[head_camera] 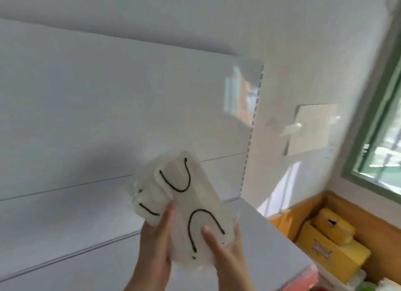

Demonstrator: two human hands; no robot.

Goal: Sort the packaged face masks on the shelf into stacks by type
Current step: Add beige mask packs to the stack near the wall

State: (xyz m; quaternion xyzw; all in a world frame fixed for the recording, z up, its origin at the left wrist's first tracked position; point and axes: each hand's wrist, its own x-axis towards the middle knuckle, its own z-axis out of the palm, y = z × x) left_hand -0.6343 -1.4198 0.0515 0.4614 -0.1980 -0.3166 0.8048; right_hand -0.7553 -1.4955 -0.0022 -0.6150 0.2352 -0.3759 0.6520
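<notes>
Both hands hold a small bundle of packaged face masks (184, 201) above the white shelf (271, 243). The masks are white with black ear loops, each in a clear plastic wrapper, and they overlap one another at different angles. My left hand (156, 245) grips the bundle from the left, its thumb lying on the front. My right hand (223, 249) grips the lower right edge, thumb pressed on the top pack. The image is blurred by motion.
The shelf unit has a white back panel (108, 117) and a slotted upright (253, 121) at its right end. To the right stand a cardboard box (368, 221) with yellow packages (332, 247), a wall and a green-framed window (382, 160).
</notes>
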